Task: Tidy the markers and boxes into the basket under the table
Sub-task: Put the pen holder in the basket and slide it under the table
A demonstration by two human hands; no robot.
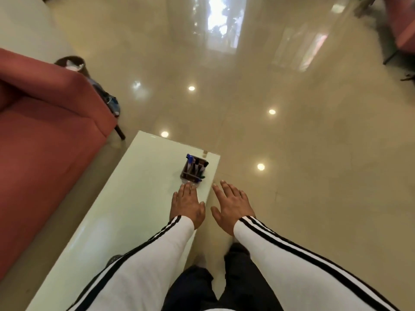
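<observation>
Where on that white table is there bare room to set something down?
Bare: the table left of the marker holder, up to the edge facing the red sofa. Crowded: the right edge, where the left hand is at the marker holder and the right hand hovers just off the table.

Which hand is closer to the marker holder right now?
The left hand: its fingertips are at the near edge of the marker holder, over the table. The right hand is beyond the table's right edge, above the floor.

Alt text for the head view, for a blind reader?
An open left hand and right hand reach toward a clear holder of markers on a pale table; the right hangs past its edge. A red sofa stands left.
</observation>
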